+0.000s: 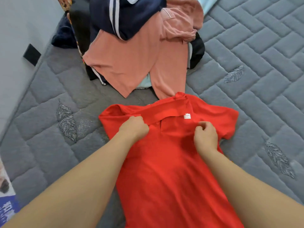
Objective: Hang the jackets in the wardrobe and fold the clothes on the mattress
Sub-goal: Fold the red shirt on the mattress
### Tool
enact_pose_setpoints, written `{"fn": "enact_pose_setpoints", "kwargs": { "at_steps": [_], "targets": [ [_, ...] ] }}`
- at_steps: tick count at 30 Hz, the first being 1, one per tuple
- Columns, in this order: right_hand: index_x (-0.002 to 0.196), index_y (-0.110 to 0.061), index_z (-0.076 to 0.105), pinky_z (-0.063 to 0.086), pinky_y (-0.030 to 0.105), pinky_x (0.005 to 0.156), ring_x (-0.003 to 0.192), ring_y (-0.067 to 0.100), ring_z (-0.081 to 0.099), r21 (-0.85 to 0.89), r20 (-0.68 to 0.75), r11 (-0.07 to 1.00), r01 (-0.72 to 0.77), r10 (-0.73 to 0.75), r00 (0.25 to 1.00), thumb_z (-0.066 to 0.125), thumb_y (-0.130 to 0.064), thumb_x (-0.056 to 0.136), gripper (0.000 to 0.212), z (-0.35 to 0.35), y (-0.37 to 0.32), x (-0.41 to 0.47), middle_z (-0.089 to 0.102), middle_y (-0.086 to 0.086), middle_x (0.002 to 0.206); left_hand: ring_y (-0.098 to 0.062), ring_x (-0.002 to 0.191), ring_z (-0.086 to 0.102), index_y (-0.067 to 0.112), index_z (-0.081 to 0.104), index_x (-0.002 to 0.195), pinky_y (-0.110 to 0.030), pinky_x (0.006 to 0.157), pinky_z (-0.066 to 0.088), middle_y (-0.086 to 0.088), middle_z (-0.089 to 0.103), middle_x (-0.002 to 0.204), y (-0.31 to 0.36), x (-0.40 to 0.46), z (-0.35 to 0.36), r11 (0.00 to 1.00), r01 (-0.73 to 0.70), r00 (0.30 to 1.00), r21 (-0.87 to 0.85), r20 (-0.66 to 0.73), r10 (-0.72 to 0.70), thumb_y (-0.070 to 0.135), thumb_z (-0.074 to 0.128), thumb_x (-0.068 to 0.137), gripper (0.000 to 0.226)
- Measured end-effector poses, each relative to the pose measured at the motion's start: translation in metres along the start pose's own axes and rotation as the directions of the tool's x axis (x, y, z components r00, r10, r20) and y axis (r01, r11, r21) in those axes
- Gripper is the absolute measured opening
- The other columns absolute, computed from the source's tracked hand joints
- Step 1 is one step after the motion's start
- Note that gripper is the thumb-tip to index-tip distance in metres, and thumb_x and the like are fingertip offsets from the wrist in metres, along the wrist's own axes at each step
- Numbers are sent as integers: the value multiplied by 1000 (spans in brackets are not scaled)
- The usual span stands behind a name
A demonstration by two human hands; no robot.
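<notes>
We saw the left hand (134, 127) clenched round the collar (164, 112) of the red polo shirt (166, 170), its knuckles up and the fingers tucked under the collar's left part. The right hand (205, 137) had its fingers curled in over the shirt's right chest, just below the white neck label (187, 116); it seemed to pinch a little of the red cloth between thumb and fingertips, though the grip itself was partly hidden by the fingers.

The shirt lay front up on the grey quilted mattress (263, 66), collar away from us and hem running off the bottom edge of the view. Bare mattress lay open to the right of the shirt and, more narrowly, to the left, where the mattress edge met a pale wall (18, 30). Beyond the collar, a pink shirt (128, 63) touched or slightly overlapped the red one, and behind it sat a heap with a navy garment with white stripes (125, 15) on top.

Both forearms reached in from the bottom corners, converging towards the collar, wrists roughly level with each other
</notes>
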State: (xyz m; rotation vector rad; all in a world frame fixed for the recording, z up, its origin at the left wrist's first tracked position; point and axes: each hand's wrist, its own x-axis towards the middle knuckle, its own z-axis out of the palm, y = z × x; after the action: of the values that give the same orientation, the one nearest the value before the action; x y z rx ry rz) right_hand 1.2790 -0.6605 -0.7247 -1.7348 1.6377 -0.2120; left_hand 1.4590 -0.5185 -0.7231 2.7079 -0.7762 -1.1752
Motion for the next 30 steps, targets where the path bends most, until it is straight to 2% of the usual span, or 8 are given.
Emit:
{"fn": "enact_pose_setpoints", "kwargs": {
  "at_steps": [3,6,11,14,18,20,24,30],
  "targets": [
    [133,-8,50,32,40,109,127,38,44,-34,-209,967,-253,241,948,50,-16,89,45,-46,25,64,49,23,136,-37,108,59,12,58,104,-38,78,41,-16,64,117,44,4,2,987,-132,965,88,-216,148,22,43,90,23],
    [136,-6,47,37,46,110,131,39,41,-67,-46,861,-503,501,864,60,-29,84,59,-68,43,99,41,21,143,-35,106,58,12,61,101,-41,88,47,-13,64,112,107,17,5,942,-335,907,31,-261,331,17,44,89,22],
    [83,-17,62,55,40,72,84,30,62,305,279,896,-323,240,930,67,-13,78,7,-55,62,90,64,14,95,-30,123,44,25,58,129,-41,100,31,-7,61,126,215,59,31,831,-415,849,370,-172,500,17,46,88,43],
    [71,-19,53,39,27,50,48,18,47,627,416,670,-397,143,898,53,1,80,22,-64,73,83,51,4,59,-31,129,34,27,45,140,-45,104,24,-9,54,133,249,77,51,744,-442,861,502,6,508,15,45,86,56],
    [77,-18,53,43,22,46,47,11,51,685,566,477,-550,126,815,50,10,84,29,-94,83,90,56,1,59,-30,120,46,20,56,122,-41,96,34,-6,62,125,265,82,59,526,-457,791,717,58,609,17,47,88,36],
    [77,-18,52,41,18,40,51,8,52,635,668,397,-662,149,730,48,13,84,31,-108,83,93,57,0,62,-31,119,52,20,60,116,-38,91,40,-8,60,126,271,81,57,549,-481,799,684,85,595,22,50,89,28],
    [69,-18,48,32,16,48,50,7,42,492,765,415,-766,215,607,54,9,85,32,-122,83,93,52,-3,52,-31,109,59,20,51,94,-30,74,36,-11,64,117,282,71,44,811,-505,852,296,21,523,12,47,88,11],
    [111,-20,48,34,21,43,50,8,55,747,505,356,-562,246,827,61,10,82,44,-120,66,85,63,3,80,-20,69,53,4,70,95,-25,59,44,-5,65,79,290,55,19,908,-410,909,-82,36,414,8,50,84,23]
  ]
}}
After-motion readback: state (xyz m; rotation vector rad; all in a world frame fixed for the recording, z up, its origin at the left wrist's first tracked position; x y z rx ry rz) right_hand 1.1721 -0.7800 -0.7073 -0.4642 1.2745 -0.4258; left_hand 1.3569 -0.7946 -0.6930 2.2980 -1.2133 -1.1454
